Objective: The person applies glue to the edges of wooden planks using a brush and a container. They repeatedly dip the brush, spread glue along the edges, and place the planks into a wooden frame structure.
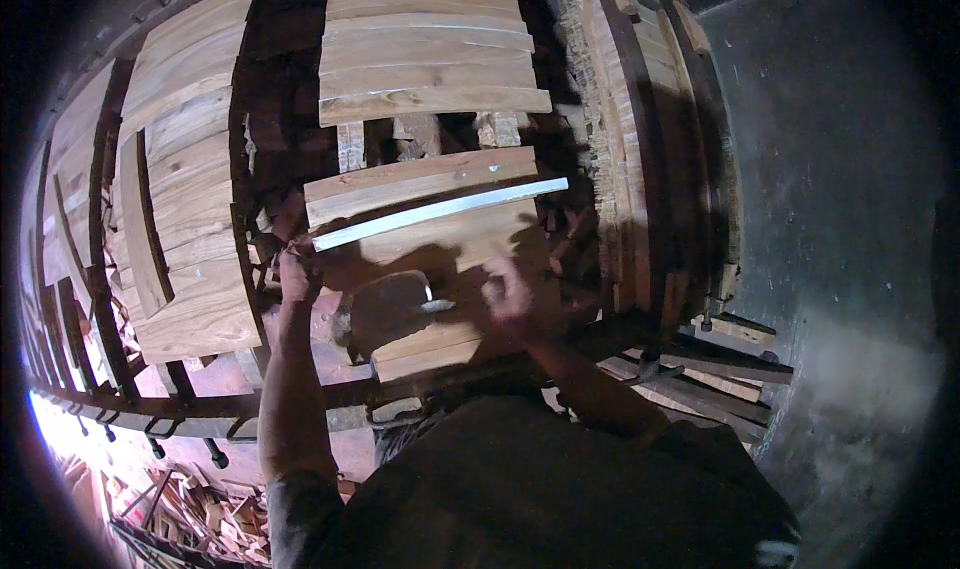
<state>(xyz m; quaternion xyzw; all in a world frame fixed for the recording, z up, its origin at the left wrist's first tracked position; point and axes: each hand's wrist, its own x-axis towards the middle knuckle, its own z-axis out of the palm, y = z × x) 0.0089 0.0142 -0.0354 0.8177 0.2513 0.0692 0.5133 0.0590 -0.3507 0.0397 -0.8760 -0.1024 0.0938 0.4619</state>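
A long wooden strip [440, 213], its upward edge coated bright white, lies slantwise over the planks in front of me. My left hand [298, 272] is closed at the strip's left end. Below the strip's right half, my right hand [508, 289] hovers over the boards, its fingers smeared by motion and shadow. Left of that hand stands a brown rounded container [390, 314] with white stuff [436, 306] at its right side. Bare wooden planks [425, 184] lie just beyond the strip, and another plank [428, 357] is at the near side.
Rows of joined boards lie at the far middle [430, 49] and left [190, 219]. More boards stand on edge at the right [625, 149], beside a dark wall [830, 219]. A metal rail [340, 397] with bolts crosses nearest me. Wood scraps [225, 514] are heaped at lower left.
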